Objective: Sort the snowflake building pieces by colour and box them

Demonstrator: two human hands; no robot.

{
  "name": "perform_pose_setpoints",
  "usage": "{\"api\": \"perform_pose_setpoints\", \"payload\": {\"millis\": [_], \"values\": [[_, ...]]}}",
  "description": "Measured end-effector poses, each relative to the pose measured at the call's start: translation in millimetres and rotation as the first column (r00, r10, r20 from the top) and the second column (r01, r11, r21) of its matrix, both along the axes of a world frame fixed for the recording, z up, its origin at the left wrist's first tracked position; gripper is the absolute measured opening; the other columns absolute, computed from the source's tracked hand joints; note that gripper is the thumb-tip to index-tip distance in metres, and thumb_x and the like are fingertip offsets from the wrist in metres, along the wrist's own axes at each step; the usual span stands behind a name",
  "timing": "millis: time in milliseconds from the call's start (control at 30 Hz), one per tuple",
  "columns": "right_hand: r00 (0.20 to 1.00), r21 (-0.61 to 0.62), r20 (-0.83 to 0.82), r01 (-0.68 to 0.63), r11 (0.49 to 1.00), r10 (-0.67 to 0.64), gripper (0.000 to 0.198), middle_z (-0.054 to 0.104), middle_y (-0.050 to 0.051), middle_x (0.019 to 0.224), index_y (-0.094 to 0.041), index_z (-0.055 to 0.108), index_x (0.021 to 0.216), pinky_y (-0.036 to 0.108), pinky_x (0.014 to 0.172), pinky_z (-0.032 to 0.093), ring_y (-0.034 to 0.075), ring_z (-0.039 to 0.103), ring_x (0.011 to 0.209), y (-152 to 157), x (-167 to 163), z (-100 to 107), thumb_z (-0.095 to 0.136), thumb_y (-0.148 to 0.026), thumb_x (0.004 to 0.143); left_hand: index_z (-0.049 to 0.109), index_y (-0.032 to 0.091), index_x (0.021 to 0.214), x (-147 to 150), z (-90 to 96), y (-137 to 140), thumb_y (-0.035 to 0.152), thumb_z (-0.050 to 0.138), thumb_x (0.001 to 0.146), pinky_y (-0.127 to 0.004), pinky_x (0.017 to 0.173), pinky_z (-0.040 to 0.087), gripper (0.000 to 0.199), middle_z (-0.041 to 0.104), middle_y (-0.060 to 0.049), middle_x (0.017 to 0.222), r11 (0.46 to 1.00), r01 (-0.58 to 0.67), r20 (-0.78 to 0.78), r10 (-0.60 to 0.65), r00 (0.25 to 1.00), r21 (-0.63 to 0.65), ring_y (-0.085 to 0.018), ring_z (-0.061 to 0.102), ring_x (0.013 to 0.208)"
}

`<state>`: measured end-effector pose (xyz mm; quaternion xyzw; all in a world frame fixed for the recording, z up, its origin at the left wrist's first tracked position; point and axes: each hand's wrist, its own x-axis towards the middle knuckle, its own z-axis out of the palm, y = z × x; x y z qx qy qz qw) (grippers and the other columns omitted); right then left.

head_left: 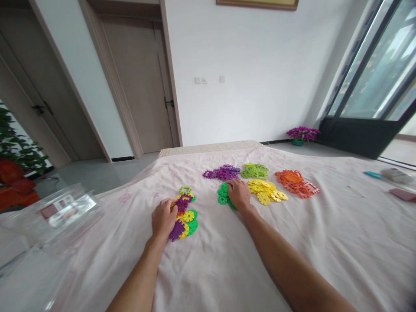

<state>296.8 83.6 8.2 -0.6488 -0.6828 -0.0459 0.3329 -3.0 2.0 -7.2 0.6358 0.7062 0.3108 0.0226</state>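
Observation:
My left hand (163,218) rests on a joined cluster of snowflake-shaped plastic pieces (186,213) in purple, yellow and green, on the pink bedsheet (227,260). My right hand (238,193) lies over a pile of dark green pieces (222,194), fingers curled down onto them. Beyond lie sorted piles: purple pieces (223,172), light green pieces (255,170), yellow pieces (266,191) and orange-red pieces (296,183). Whether either hand grips a piece is hidden.
A clear plastic box (61,212) sits at the bed's left edge. Small items, a teal one (373,174) and a dark red card (404,194), lie at the far right. A pot of purple flowers (302,134) stands on the floor by the glass door.

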Motion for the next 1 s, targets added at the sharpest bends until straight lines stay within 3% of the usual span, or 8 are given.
{"api": "perform_pose_setpoints", "payload": {"millis": [167, 267, 433, 500, 600, 733, 867, 1000], "values": [[0.996, -0.063, 0.078, 0.049, 0.997, -0.044, 0.026, 0.069, 0.007, 0.101, -0.026, 0.076, 0.100, 0.033, 0.085, 0.035, 0.023, 0.055, 0.098, 1.2, 4.2, -5.8, 0.051, -0.023, 0.091, 0.065, 0.025, 0.110, 0.1, -0.9, 1.1, 0.024, 0.047, 0.090, -0.033, 0.098, 0.043, 0.027, 0.066, -0.004, 0.122, 1.000, 0.002, -0.002, -0.002, 1.000, 0.004, -0.021, 0.060, 0.115], [0.996, -0.027, 0.085, 0.035, 0.999, -0.033, 0.026, 0.068, 0.007, 0.100, -0.027, 0.076, 0.100, 0.034, 0.085, 0.035, 0.024, 0.054, 0.098, -0.3, 3.7, -4.5, 0.051, -0.025, 0.093, 0.065, 0.025, 0.110, 0.1, -0.8, 1.3, 0.024, 0.047, 0.090, -0.033, 0.099, 0.043, 0.028, 0.066, -0.004, 0.122, 1.000, 0.002, 0.002, -0.002, 1.000, 0.003, -0.021, 0.060, 0.115], [0.983, 0.113, 0.089, -0.171, 0.979, 0.162, 0.023, 0.066, 0.008, 0.097, -0.024, 0.074, 0.102, 0.034, 0.087, 0.036, 0.023, 0.053, 0.098, -9.2, -14.7, 2.6, 0.052, -0.026, 0.096, 0.065, 0.025, 0.110, -0.5, -1.3, 1.5, 0.025, 0.046, 0.090, -0.035, 0.098, 0.043, 0.028, 0.066, -0.004, 0.122, 1.000, 0.005, -0.001, -0.005, 1.000, 0.000, -0.021, 0.060, 0.115], [0.932, 0.110, 0.102, -0.359, 0.927, 0.349, 0.023, 0.065, 0.008, 0.094, -0.023, 0.073, 0.103, 0.032, 0.085, 0.038, 0.021, 0.054, 0.094, -16.6, -29.8, 3.4, 0.051, -0.024, 0.097, 0.065, 0.025, 0.110, -0.6, -1.6, 1.7, 0.024, 0.046, 0.090, -0.034, 0.098, 0.043, 0.028, 0.066, -0.004, 0.122, 1.000, 0.012, 0.000, -0.012, 1.000, 0.001, -0.021, 0.060, 0.115], [0.772, 0.042, 0.137, -0.630, 0.775, 0.620, 0.024, 0.065, 0.006, 0.092, -0.022, 0.072, 0.104, 0.029, 0.081, 0.041, 0.018, 0.056, 0.089, -31.2, -54.4, 1.7, 0.049, -0.022, 0.098, 0.065, 0.025, 0.111, -0.5, -1.6, 1.3, 0.024, 0.047, 0.090, -0.034, 0.098, 0.043, 0.028, 0.066, -0.004, 0.122, 1.000, 0.015, 0.001, -0.015, 1.000, 0.005, -0.021, 0.060, 0.115], [0.596, -0.053, 0.189, -0.788, 0.614, 0.781, 0.027, 0.065, 0.007, 0.102, -0.023, 0.067, 0.118, 0.030, 0.082, 0.042, 0.019, 0.057, 0.093, -49.3, -76.5, 0.0, 0.052, -0.034, 0.098, 0.064, 0.025, 0.110, -0.3, -0.8, -0.2, 0.024, 0.047, 0.090, -0.034, 0.099, 0.042, 0.027, 0.066, -0.004, 0.122, 1.000, 0.011, -0.004, -0.011, 1.000, 0.004, -0.021, 0.060, 0.116], [0.540, -0.126, 0.232, -0.808, 0.575, 0.809, 0.043, 0.064, 0.007, 0.107, -0.027, 0.063, 0.127, 0.032, 0.084, 0.042, 0.020, 0.056, 0.094, -55.6, -82.9, 1.2, 0.050, -0.054, 0.096, 0.064, 0.024, 0.111, -0.1, -0.2, -0.6, 0.024, 0.047, 0.090, -0.033, 0.100, 0.042, 0.027, 0.066, -0.005, 0.123, 1.000, 0.013, -0.010, -0.013, 1.000, 0.001, -0.021, 0.059, 0.116], [0.536, -0.154, 0.233, -0.804, 0.575, 0.812, 0.042, 0.065, 0.007, 0.101, -0.028, 0.067, 0.122, 0.031, 0.081, 0.041, 0.019, 0.055, 0.091, -54.0, -82.3, 1.8, 0.045, -0.054, 0.098, 0.064, 0.025, 0.112, 0.0, -0.1, 0.0, 0.024, 0.046, 0.091, -0.033, 0.100, 0.042, 0.028, 0.065, -0.005, 0.124, 1.000, 0.013, -0.015, -0.013, 1.000, -0.002, -0.020, 0.059, 0.117]]}}
